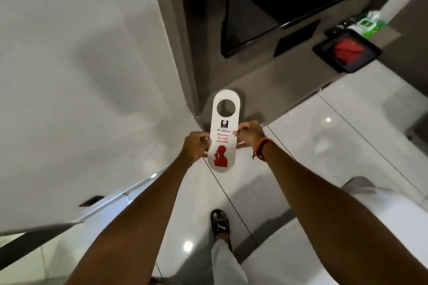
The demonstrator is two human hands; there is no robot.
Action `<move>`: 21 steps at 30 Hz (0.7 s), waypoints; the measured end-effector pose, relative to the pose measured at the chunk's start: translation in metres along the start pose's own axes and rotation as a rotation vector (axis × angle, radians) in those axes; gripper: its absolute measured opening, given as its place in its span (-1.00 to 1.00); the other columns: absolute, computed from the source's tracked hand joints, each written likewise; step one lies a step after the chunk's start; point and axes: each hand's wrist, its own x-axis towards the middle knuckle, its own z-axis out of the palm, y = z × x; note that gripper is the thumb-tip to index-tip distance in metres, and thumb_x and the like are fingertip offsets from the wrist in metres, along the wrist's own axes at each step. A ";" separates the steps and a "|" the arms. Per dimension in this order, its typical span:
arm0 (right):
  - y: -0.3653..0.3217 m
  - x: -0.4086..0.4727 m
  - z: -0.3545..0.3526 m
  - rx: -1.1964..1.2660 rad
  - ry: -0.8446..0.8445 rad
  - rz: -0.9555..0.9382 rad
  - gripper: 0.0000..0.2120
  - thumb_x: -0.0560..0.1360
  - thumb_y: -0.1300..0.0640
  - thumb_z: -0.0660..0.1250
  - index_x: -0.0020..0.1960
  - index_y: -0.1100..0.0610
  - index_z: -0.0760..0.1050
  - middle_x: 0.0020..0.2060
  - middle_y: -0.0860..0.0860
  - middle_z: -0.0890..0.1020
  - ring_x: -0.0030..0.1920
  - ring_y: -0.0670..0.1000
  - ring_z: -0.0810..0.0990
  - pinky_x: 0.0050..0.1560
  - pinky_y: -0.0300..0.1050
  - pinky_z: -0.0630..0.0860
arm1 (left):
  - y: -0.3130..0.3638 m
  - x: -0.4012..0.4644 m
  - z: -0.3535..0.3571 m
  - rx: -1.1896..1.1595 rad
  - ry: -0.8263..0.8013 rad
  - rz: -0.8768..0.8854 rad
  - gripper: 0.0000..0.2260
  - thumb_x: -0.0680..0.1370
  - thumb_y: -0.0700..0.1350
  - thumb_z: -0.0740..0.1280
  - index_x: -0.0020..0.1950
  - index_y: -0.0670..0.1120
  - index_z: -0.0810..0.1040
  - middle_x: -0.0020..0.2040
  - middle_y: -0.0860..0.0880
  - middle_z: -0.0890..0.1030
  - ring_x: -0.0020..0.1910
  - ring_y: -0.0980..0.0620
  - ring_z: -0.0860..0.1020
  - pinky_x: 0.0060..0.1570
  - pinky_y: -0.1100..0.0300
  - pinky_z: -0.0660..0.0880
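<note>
A white door hanger [224, 132] with a round hole at its top, red "Please do not disturb" lettering and a red figure is held upright in front of me. My left hand [194, 147] pinches its left edge at mid-height. My right hand [251, 133], with an orange band on the wrist, pinches the right edge opposite. The card hangs in the air above the floor, near a wall corner.
A white wall [81, 76] fills the left side. A grey-brown wall carries a dark TV [254, 7]. At the upper right a black tray [347, 52] holds something red, with green packets behind. Glossy white floor tiles [324, 134] lie below; my sandalled foot [220, 224] stands on them.
</note>
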 end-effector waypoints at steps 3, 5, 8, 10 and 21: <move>0.003 0.035 -0.016 -0.044 0.061 -0.029 -0.79 0.55 0.39 0.40 0.17 0.41 0.66 0.17 0.29 0.71 0.20 0.29 0.69 0.26 0.24 0.63 | 0.009 0.043 0.024 0.027 0.047 -0.022 -0.77 0.55 -0.41 0.27 0.14 -0.31 0.65 0.09 -0.33 0.67 -0.04 -0.39 0.65 -0.09 -0.19 0.67; 0.003 0.057 -0.020 -0.119 0.078 -0.052 -0.78 0.56 0.35 0.38 0.18 0.36 0.68 0.16 0.25 0.73 0.17 0.24 0.71 0.22 0.15 0.67 | 0.007 0.069 0.035 0.042 0.077 -0.024 -0.77 0.55 -0.41 0.27 0.14 -0.32 0.64 0.11 -0.34 0.66 -0.02 -0.39 0.65 -0.04 -0.21 0.65; 0.012 0.083 -0.015 -0.180 0.036 -0.070 -0.79 0.59 0.34 0.32 0.15 0.33 0.69 0.12 0.23 0.74 0.12 0.22 0.74 0.11 0.10 0.71 | -0.002 0.096 0.042 0.094 0.120 -0.020 -0.81 0.56 -0.39 0.31 0.11 -0.30 0.66 0.11 -0.27 0.68 0.01 -0.30 0.66 0.03 -0.10 0.65; 0.015 0.089 -0.012 -0.266 0.004 -0.117 -0.77 0.61 0.33 0.31 0.19 0.30 0.67 0.14 0.20 0.74 0.15 0.21 0.74 0.16 0.13 0.70 | -0.004 0.103 0.041 0.119 0.146 0.006 -0.85 0.56 -0.34 0.35 0.09 -0.30 0.66 0.09 -0.26 0.69 -0.01 -0.27 0.68 0.05 -0.09 0.65; 0.028 0.093 -0.013 -0.685 -0.004 -0.277 -0.21 0.54 0.01 0.50 0.67 -0.01 0.21 0.43 0.24 0.44 0.45 0.32 0.43 0.43 0.29 0.49 | -0.007 0.119 0.034 0.339 0.035 0.127 -0.71 0.55 -0.19 0.43 0.25 -0.17 0.53 0.18 -0.17 0.65 0.06 -0.22 0.67 0.09 -0.13 0.63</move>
